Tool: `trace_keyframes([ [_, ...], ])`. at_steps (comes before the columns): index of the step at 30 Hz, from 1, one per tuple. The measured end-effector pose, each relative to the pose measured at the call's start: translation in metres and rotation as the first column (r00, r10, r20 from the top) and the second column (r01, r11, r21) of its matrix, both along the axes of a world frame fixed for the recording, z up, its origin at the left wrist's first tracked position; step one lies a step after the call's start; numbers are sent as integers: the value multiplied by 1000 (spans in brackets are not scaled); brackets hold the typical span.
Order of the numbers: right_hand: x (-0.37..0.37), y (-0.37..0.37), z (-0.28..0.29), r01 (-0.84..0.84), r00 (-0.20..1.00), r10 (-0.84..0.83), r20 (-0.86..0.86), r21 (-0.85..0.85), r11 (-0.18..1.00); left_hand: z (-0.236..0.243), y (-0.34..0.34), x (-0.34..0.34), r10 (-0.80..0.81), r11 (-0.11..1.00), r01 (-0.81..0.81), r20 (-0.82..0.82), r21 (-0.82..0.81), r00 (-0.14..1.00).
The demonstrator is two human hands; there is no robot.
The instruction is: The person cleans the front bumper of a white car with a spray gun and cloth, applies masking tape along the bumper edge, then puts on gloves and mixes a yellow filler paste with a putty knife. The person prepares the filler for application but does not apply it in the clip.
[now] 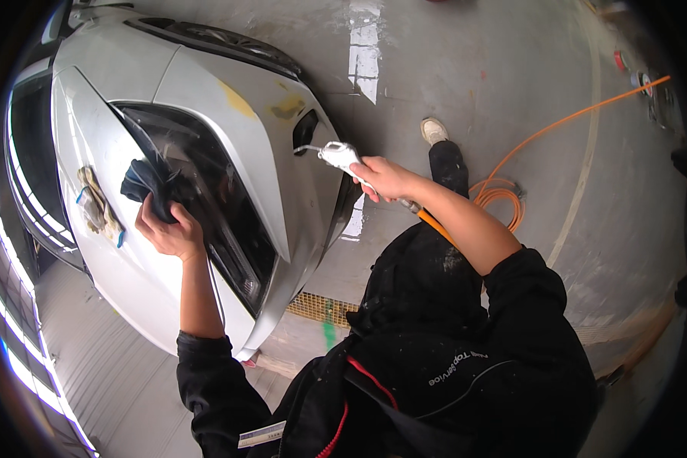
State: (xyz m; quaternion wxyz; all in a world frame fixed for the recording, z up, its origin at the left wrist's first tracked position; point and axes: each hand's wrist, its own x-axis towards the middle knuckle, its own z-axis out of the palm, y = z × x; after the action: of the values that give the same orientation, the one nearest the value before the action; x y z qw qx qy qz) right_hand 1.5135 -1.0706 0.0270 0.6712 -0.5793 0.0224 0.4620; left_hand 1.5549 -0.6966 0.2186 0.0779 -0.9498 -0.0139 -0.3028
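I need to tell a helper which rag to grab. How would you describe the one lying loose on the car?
Start at the white car. Left of the dark headlight, a stained beige rag lies on the white panel. Unlike the dark cloth under the left hand, nobody holds it.

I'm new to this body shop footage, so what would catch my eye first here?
The white car front, with yellowish filler patches, fills the upper left. The left hand presses a dark cloth on its headlight, while the right hand aims a white air blow gun at the bumper. An orange hose crosses the floor.
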Motion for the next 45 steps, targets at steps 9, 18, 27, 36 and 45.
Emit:
trace_keyframes([
  [9,33,26,-58,202,976,-209,-66,-100,974,0,1,0,-9,1000,9,1,26,1000],
  [18,53,38,-111,245,951,-269,-153,-158,957,-1,4,0,-32,999,32,2,16,999],
  [27,78,51,-158,250,939,-281,-199,-167,954,-4,6,1,-75,997,75,11,-8,997],
  [36,97,42,-138,393,884,-381,-270,-12,919,-2,5,0,-74,997,74,-9,-10,997],
  [45,125,47,-163,341,888,-370,-274,-149,928,0,1,0,-72,997,71,-22,-28,997],
])
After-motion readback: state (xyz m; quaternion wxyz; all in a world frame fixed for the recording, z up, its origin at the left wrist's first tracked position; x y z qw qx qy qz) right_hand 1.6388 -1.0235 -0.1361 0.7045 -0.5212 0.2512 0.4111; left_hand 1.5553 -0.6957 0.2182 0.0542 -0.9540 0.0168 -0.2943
